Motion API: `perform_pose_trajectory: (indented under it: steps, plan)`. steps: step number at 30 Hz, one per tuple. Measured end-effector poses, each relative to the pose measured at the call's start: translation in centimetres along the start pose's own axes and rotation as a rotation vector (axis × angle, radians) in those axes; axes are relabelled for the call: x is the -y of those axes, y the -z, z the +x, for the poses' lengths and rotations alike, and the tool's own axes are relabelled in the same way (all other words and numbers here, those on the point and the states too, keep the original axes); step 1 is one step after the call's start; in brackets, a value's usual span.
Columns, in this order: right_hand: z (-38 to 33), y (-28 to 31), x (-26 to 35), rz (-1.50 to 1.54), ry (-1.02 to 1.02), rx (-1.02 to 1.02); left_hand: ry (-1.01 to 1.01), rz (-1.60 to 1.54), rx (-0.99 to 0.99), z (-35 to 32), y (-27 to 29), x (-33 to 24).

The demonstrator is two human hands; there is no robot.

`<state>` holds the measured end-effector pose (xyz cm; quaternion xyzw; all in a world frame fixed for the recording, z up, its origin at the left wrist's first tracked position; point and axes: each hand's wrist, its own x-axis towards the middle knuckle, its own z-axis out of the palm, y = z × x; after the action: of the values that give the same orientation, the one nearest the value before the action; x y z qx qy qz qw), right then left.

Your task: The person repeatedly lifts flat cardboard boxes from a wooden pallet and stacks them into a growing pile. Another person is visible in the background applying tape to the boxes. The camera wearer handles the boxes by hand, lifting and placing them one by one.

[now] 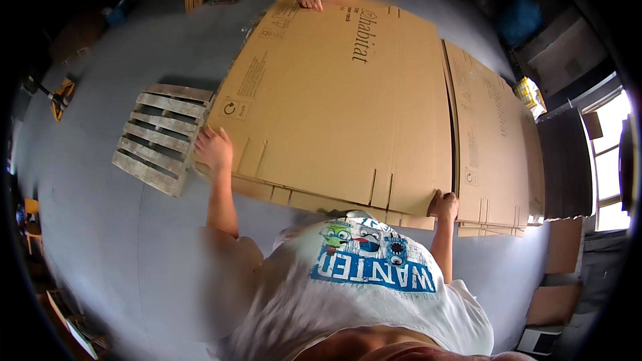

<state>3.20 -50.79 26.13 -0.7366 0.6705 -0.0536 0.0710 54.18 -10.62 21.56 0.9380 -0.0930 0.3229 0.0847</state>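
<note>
A large flattened cardboard box (321, 107), brown with dark print, lies on top of a stack in front of me. My left hand (215, 150) is at its left edge near the front corner, with the fingers bent over the rim. At the near right corner, my right hand (445, 206) grips the edge, its fingers closed around the cardboard. Across the sheet, another person's hand (309, 0) rests on the far left edge. The undersides of my hands are hidden.
A second stack of flattened cardboard boxes (491, 140) stands close on the right, a narrow gap between. On the left, a wooden pallet (160, 135) lies on the grey floor (100, 180). A yellow-and-black pallet truck part (61, 99) is farther left. A window (608, 154) is at far right.
</note>
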Motion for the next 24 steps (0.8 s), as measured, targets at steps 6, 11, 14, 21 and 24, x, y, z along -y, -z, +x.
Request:
perform_pose_trajectory:
  steps: [6, 11, 14, 21, 24]
  plan:
    - [0.5, 3.0, 0.2, 0.146, 0.019, -0.111, 0.045, 0.105, 0.166, 0.0, 0.5, 0.0]
    - [1.8, 3.0, -1.0, 0.251, 0.061, -0.082, 0.047, 0.092, 0.185, 0.0, 0.4, -0.1]
    - [2.6, 0.6, -1.4, 0.185, 0.067, 0.043, 0.052, 0.084, 0.201, 0.0, 0.5, -0.3]
    - [4.3, -2.3, -3.0, 0.264, 0.070, 0.109, 0.084, 0.096, 0.242, 0.0, 0.5, -0.3]
    - [4.5, -2.6, -3.7, 0.273, 0.077, 0.092, 0.100, 0.079, 0.240, 0.1, 0.4, -0.3]
